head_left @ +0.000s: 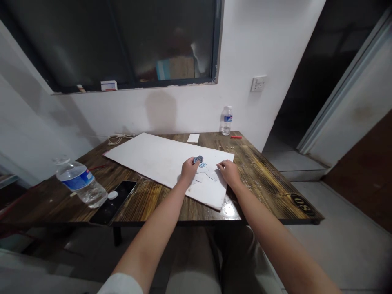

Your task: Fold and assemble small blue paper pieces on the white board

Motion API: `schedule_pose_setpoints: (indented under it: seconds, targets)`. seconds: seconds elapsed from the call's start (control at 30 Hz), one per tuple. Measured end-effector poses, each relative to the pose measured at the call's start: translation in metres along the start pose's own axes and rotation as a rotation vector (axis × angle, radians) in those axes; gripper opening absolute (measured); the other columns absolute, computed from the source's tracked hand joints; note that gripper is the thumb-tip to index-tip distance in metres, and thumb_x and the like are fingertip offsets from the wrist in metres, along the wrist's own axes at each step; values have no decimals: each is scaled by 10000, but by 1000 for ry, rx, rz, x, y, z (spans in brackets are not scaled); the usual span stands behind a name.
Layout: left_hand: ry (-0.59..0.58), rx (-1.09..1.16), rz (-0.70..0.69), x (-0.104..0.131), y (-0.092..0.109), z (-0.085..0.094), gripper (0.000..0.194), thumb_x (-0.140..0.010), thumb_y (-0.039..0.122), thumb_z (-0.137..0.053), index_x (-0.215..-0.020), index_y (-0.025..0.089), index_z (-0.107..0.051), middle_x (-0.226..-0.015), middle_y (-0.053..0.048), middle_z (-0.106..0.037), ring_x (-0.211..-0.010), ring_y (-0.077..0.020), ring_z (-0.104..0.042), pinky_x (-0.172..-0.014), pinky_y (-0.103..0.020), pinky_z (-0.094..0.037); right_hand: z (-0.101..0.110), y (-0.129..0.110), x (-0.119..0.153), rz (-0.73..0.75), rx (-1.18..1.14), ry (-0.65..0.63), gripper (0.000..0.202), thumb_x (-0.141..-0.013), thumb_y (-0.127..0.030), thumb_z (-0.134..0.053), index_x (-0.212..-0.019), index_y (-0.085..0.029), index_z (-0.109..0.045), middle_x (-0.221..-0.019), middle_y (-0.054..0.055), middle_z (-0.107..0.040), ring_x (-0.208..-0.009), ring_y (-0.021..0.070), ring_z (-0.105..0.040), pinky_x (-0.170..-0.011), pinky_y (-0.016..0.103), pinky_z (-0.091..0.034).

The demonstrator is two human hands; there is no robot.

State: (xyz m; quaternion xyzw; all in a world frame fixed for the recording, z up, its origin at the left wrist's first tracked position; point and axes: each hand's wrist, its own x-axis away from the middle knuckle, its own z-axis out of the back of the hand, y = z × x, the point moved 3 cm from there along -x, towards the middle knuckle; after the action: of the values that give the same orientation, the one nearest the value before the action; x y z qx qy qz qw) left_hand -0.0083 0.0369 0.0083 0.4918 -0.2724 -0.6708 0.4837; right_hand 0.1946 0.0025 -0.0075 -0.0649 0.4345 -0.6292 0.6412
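My left hand (pixel 188 170) is closed, pinching a small dark blue-grey patterned piece (pixel 198 159) between thumb and fingers. What kind of piece it is, I cannot make out. Just under it, a row of small blue-outlined shapes (pixel 202 165) shows on the white board (pixel 153 157). Thin white paper pieces (pixel 210 174) lie on the board between my hands. My right hand (pixel 230 173) is over the board's right end, with thumb and fingertips drawn together beside the paper pieces. Anything in that pinch is too small to tell.
On the wooden table (pixel 269 196), a large water bottle (pixel 81 181) leans at left by a phone (pixel 114 202) and a white cap (pixel 112 195). Toward the back are a cable (pixel 121 139), white paper (pixel 193 138), a small bottle (pixel 226 121) and a red stick-like object (pixel 236 137).
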Motion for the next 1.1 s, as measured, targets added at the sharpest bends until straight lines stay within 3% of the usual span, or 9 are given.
schedule_pose_setpoints:
  seconds: [0.1, 0.27, 0.47, 0.67, 0.9, 1.1]
  targets:
    - [-11, 14, 12, 1, 0, 0, 246, -777, 337, -566, -613, 192, -453, -521, 61, -416, -528, -101, -370, -529, -236, -249, 1, 2, 0, -43, -173, 72, 318, -839, -443, -562, -720, -177, -689, -737, 76, -683, -686, 195, -580, -651, 307, -401]
    - [-116, 45, 31, 4, 2, -3, 253, -763, 363, -583, -609, 181, -501, -514, 51, -477, -511, -100, -418, -533, -237, -288, -2, -1, -2, -98, -513, 55, 478, -743, -655, -589, -672, -185, -639, -564, 23, -628, -561, 162, -543, -588, 287, -405]
    - [-245, 10, 35, 6, 4, -8, 264, -764, 377, -597, -617, 158, -587, -537, 21, -562, -524, -111, -485, -544, -238, -340, -5, -5, -3, -167, -748, -21, 501, -658, -692, -659, -693, -195, -602, -541, 22, -640, -480, 133, -498, -524, 274, -409]
    - [-294, 30, 58, 7, 4, -11, 239, -770, 362, -607, -671, 148, -644, -576, -2, -625, -545, -118, -546, -553, -231, -383, -7, -8, -2, -207, -973, -82, 482, -654, -656, -716, -735, -203, -573, -635, 39, -692, -581, 153, -622, -643, 310, -523]
    - [-349, 115, 65, 7, 4, -12, 304, -768, 421, -646, -748, 125, -710, -626, -45, -682, -503, -97, -507, -513, -219, -383, -11, -15, -1, -182, -1055, -146, 467, -652, -632, -745, -761, -210, -578, -672, 26, -704, -643, 165, -663, -722, 336, -547]
    - [-407, 233, 100, 9, 5, -15, 346, -718, 447, -714, -803, 113, -743, -729, -86, -727, -546, -106, -559, -532, -225, -434, -9, -18, -1, -125, -922, -87, 476, -660, -656, -708, -743, -210, -566, -595, 4, -645, -575, 151, -602, -623, 304, -500]
